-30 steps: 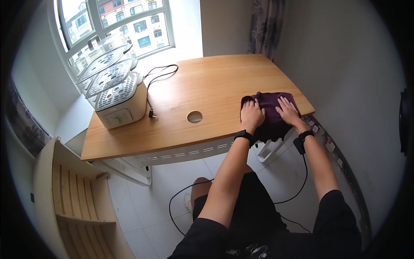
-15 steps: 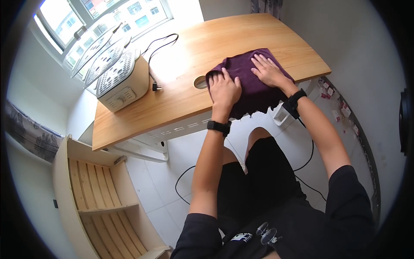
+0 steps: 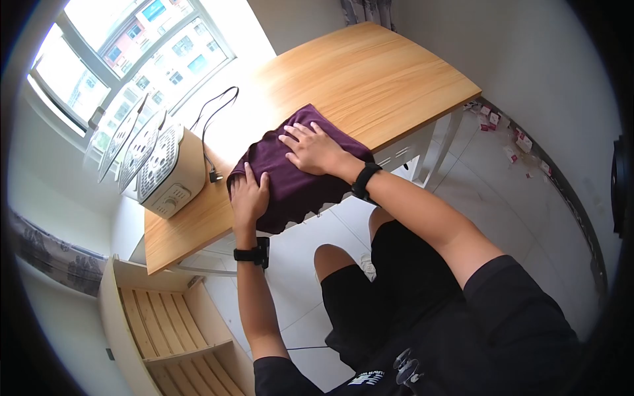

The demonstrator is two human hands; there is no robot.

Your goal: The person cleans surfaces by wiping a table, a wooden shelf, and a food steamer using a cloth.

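Note:
A dark purple cloth (image 3: 287, 181) lies on the wooden tabletop (image 3: 363, 63), its ragged edge hanging over the front. My left hand (image 3: 249, 200) rests on the cloth's left end with its fingers stretched out. Farther right, my right hand (image 3: 317, 152) presses flat on the cloth's upper middle, fingers spread. Neither hand grips anything. Just left of the cloth lies a black power plug (image 3: 215, 175) on its cord.
A cream appliance (image 3: 173, 175) with a dial and perforated top stands at the table's left end, below the window (image 3: 142, 56). A wooden shelf unit (image 3: 162, 320) is on the floor at lower left. Small pink-and-white scraps (image 3: 508, 135) lie by the right wall.
Both hands and the cloth have slid left along the table, close to the plug. The round hole in the tabletop no longer shows. My view has also turned.

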